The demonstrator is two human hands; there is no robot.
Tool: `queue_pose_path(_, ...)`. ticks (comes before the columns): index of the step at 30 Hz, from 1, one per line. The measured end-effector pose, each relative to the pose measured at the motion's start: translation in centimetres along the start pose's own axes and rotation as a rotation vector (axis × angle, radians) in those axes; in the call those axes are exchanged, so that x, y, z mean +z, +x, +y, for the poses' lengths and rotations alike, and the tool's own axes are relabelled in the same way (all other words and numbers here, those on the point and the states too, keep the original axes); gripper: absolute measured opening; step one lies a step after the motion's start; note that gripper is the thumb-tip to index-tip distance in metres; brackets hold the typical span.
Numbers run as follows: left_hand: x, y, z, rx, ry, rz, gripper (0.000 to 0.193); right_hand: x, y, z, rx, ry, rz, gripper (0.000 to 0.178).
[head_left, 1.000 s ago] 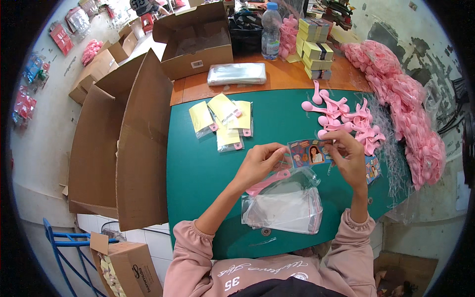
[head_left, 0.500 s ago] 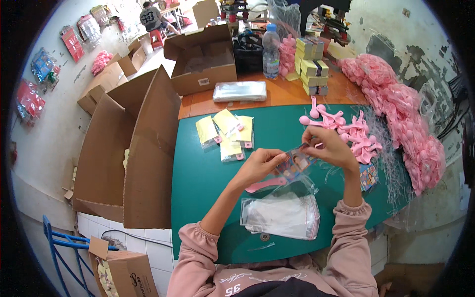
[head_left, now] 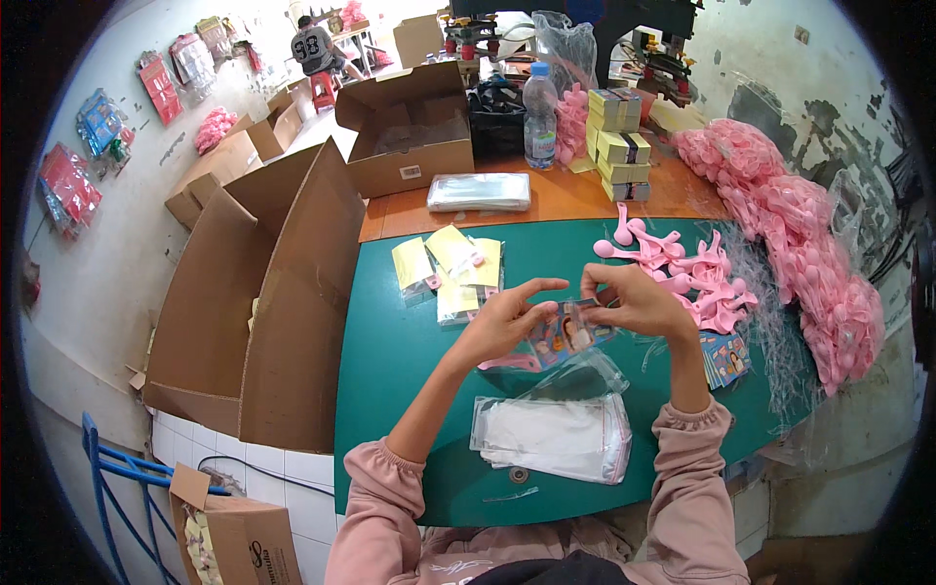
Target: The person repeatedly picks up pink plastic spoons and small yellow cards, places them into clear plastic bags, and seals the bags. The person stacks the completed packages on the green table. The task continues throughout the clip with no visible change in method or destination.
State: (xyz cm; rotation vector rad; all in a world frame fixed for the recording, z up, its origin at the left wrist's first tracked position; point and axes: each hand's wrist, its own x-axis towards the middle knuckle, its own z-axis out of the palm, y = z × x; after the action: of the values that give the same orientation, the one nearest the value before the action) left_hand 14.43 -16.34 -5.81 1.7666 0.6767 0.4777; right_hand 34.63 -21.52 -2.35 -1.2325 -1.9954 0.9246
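Over the green table (head_left: 390, 370), my left hand (head_left: 507, 322) and my right hand (head_left: 634, 300) together hold a small clear packet (head_left: 570, 336) with a printed picture card and a pink plastic piece inside. My left hand pinches its left side, my right hand grips the top right. Below them lies a stack of empty clear plastic bags (head_left: 556, 439). A pile of loose pink plastic pieces (head_left: 682, 268) sits just beyond my right hand. A small stack of picture cards (head_left: 726, 359) lies by my right wrist.
Several finished yellow-backed packets (head_left: 453, 268) lie at the far left of the table. A big open cardboard box (head_left: 263, 302) stands to the left. Behind are a smaller box (head_left: 409, 136), a water bottle (head_left: 539, 117), stacked small boxes (head_left: 619, 146), pink goods in bags (head_left: 809, 253). A person sits far off.
My head has tilted up, so more of the room shows. Both hands keep hold of the packet and have turned it slightly, with my left fingers now spread over its edge.
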Motion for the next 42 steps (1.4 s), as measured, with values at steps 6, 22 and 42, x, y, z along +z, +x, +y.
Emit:
queue_pose_path(6,-1.2,-0.1,-1.7,0.107,-0.072,-0.176,0.053,0.5,-0.4,-2.4,-0.053,-0.313,0.109,0.020)
queue_pose_path(22,0.3,0.1,-0.9,0.272,0.011,0.058,0.073,2.3,0.7,0.2,-0.110,-0.337,0.136,0.024)
queue_pose_path(42,-4.8,-0.7,-4.2,0.073,-0.187,0.007,0.071,0.8,0.8,1.2,0.266,0.432,0.207,0.021)
